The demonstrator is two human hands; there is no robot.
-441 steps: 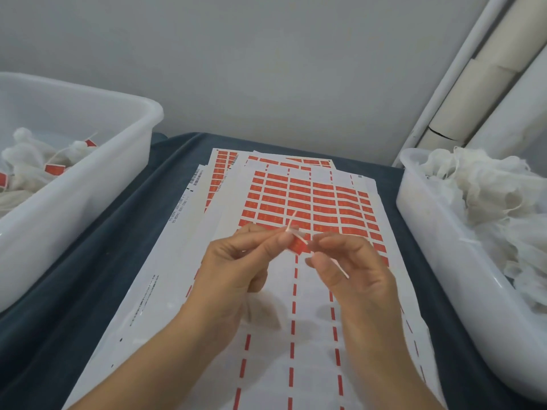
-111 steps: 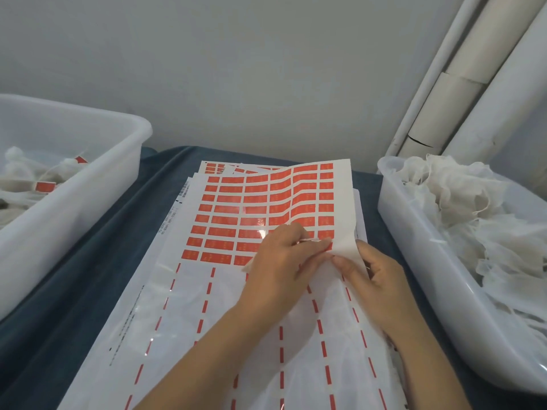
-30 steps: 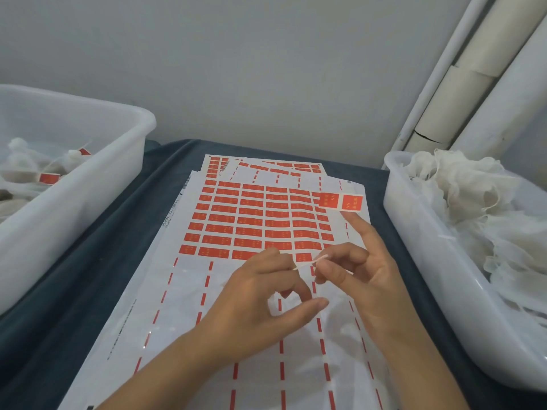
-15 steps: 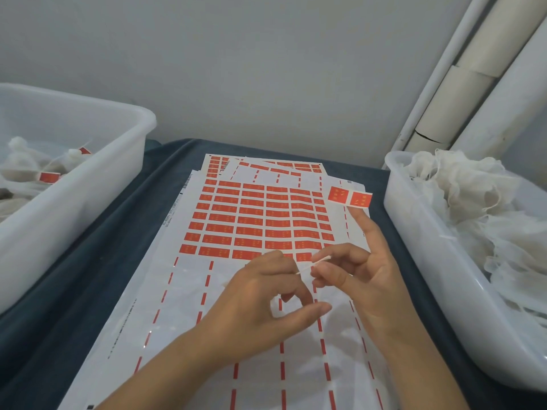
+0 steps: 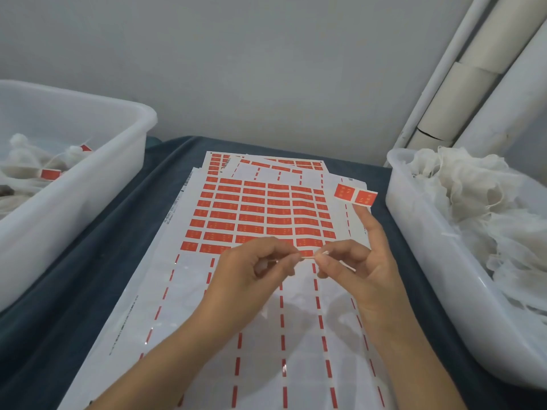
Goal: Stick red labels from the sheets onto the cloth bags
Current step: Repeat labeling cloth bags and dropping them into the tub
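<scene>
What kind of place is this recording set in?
Probably a small packing or hand-assembly workstation: label sheets spread on a cloth-covered table, with a tub of unlabelled cloth bags on the right and a tub of labelled ones on the left.

Label sheets (image 5: 257,291): glossy paper backing, matt red labels. Bins (image 5: 438,261): translucent smooth plastic. Table (image 5: 88,276) cover: dark matt cloth; bags (image 5: 473,196): gauzy white cloth.

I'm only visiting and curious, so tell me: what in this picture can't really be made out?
- Print on the red label stuck to the right hand: too small, head view.
- Thin string pinched between left hand and right: its bag is hidden behind the hands.
- Left bin: cut off by the frame edge.
- Lower label sheets: covered by the top sheet.
</scene>
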